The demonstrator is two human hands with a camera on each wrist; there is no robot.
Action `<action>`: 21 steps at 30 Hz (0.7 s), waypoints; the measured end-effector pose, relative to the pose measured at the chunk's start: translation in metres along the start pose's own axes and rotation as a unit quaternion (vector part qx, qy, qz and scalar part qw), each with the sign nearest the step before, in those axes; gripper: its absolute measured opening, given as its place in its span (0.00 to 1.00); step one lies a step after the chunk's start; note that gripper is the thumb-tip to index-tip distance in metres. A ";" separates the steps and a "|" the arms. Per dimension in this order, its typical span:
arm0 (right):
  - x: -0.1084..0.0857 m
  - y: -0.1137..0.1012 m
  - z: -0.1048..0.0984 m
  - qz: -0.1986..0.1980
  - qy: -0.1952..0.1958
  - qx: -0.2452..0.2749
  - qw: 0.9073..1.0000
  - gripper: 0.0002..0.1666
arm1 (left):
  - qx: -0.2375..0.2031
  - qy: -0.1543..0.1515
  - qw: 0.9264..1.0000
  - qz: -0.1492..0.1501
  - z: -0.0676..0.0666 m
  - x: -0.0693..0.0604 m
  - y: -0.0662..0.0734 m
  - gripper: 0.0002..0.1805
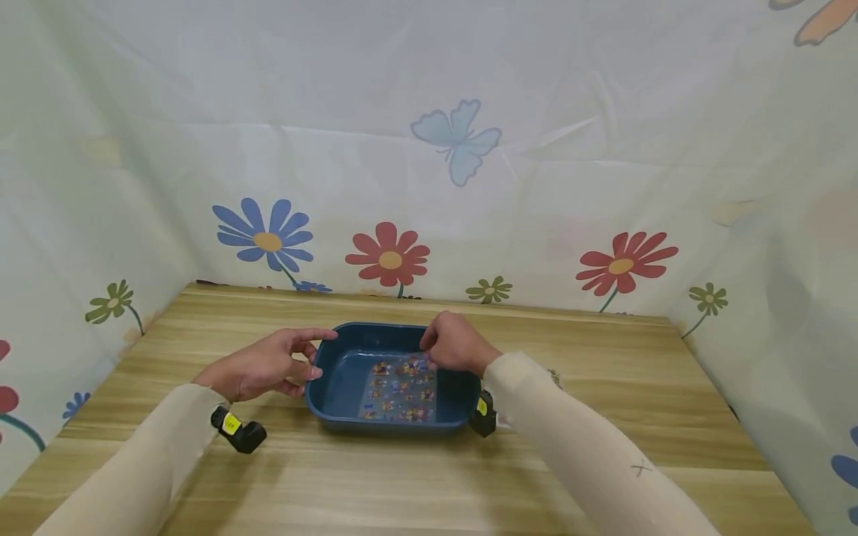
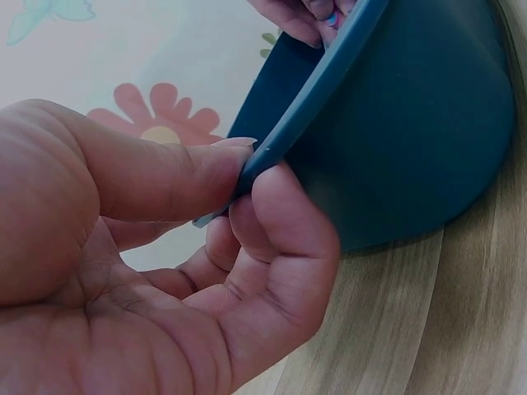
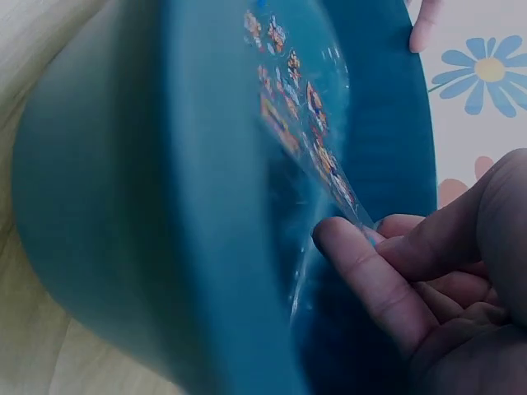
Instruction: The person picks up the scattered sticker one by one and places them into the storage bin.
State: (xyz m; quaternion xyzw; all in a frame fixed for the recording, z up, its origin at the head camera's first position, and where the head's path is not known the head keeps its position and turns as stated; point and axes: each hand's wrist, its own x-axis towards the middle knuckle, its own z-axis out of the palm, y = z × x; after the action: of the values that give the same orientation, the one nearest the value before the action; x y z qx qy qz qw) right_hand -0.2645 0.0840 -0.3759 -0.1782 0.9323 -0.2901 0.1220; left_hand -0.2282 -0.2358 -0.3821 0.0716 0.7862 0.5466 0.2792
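A dark blue plastic basin (image 1: 335, 412) stands on the wooden table. My left hand (image 1: 264, 365) pinches its left rim between thumb and curled fingers, as the left wrist view shows close up (image 2: 272, 239). Inside the basin is a clear sticker sheet (image 1: 400, 388) printed with small colourful figures. My right hand (image 1: 459, 344) reaches over the basin's right part and pinches a corner of this sheet between thumb and fingers. In the right wrist view the sheet (image 3: 317, 140) slants up from the basin floor to the fingertips.
The wood-grain table (image 1: 375, 484) reaches back to a white curtain (image 1: 322, 164) printed with flowers and a butterfly. A small item (image 1: 555, 378), mostly hidden by the right sleeve, lies right of the basin. Black wrist cameras (image 1: 240, 430) sit on both wrists.
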 end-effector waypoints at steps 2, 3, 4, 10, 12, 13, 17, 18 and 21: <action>0.000 0.000 0.000 -0.003 0.000 -0.009 1.000 0.13 | 0.000 0.000 1.000 -0.001 0.000 0.000 0.000 0.42; 0.001 0.000 0.001 -0.004 0.000 -0.012 1.000 0.13 | 0.000 0.000 1.000 -0.002 0.000 0.000 -0.001 0.42; 0.000 0.000 0.001 -0.005 -0.001 -0.015 1.000 0.13 | 0.002 0.000 1.000 -0.002 -0.001 0.000 -0.001 0.42; 0.001 0.000 0.003 -0.014 0.004 -0.040 0.999 0.12 | 0.009 -0.001 1.000 0.001 -0.001 0.000 -0.001 0.42; 0.002 0.000 0.004 -0.017 0.007 -0.048 0.999 0.11 | 0.009 -0.001 1.000 0.000 -0.001 0.000 -0.001 0.42; 0.002 0.000 0.005 -0.018 0.008 -0.050 0.999 0.11 | 0.008 -0.003 1.000 0.001 -0.001 0.000 -0.001 0.42; 0.002 0.000 0.005 -0.022 0.009 -0.056 0.998 0.12 | 0.008 -0.003 1.000 0.003 -0.001 0.000 -0.001 0.42; 0.002 0.000 0.005 -0.025 0.010 -0.060 0.998 0.12 | 0.007 -0.005 1.000 0.005 -0.001 0.000 -0.001 0.43; 0.002 0.001 0.005 -0.029 0.011 -0.066 0.997 0.12 | 0.007 -0.006 1.000 0.007 -0.001 0.000 -0.001 0.43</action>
State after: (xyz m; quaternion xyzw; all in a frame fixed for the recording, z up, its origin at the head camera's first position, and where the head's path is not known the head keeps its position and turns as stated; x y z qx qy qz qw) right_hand -0.2652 0.0812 -0.3805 -0.2099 0.9450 -0.2334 0.0916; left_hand -0.2285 -0.2369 -0.3823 0.0825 0.7877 0.5427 0.2798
